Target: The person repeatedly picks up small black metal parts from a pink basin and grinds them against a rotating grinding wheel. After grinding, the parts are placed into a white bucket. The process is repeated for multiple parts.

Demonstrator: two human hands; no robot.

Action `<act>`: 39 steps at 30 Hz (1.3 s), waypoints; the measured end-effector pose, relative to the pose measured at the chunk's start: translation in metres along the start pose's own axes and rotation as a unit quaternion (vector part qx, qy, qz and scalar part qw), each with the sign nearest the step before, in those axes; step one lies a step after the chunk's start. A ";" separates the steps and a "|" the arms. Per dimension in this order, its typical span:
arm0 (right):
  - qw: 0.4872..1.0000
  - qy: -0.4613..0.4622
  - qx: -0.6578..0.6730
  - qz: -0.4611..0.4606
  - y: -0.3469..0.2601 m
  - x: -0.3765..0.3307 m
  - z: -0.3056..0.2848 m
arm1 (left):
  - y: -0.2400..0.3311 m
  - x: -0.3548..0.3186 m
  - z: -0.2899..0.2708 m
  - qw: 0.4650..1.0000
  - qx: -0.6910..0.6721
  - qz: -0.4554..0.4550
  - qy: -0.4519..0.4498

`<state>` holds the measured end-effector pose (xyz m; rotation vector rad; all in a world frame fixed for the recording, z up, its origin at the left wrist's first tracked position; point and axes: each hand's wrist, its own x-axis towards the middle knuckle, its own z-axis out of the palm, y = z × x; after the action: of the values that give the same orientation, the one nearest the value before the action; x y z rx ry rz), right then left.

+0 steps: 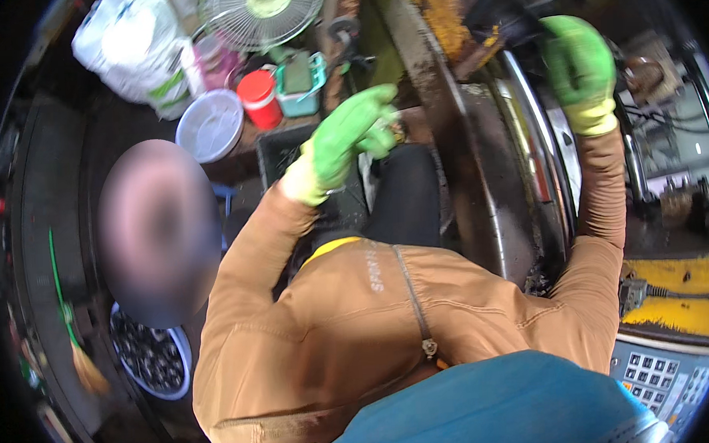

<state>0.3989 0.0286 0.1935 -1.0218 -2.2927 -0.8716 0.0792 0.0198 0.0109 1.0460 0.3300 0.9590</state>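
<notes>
My left hand (342, 142), in a green glove with a pale yellow cuff, is raised in front of my torso, over a dark crate (275, 165) and near my dark trouser leg. Its fingers are bent and partly closed; a small brownish thing by the fingertips is too blurred to name. My right hand (583, 73), gloved the same way, reaches up and forward to a black machine part (508, 17). Its fingers curl there, and whatever they close around is hidden. Beside that arm runs a shiny curved metal bar (535, 124).
A blue control panel (659, 382) with keys is at lower right. A heavy metal machine edge (458, 136) runs between my arms. Ahead at left stand a fan (267, 13), a red container (260, 100) and a pale basin (210, 126). Another person (159, 232) is at my left, near a tub of dark parts (149, 356).
</notes>
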 end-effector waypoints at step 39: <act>0.734 0.262 0.392 0.489 0.028 0.006 0.217 | -0.129 -0.137 -0.329 0.507 0.845 -0.144 0.091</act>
<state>0.3810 0.2007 0.0594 -1.1284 -1.1032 0.2534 -0.1448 0.0805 -0.2885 2.5105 1.8049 0.0959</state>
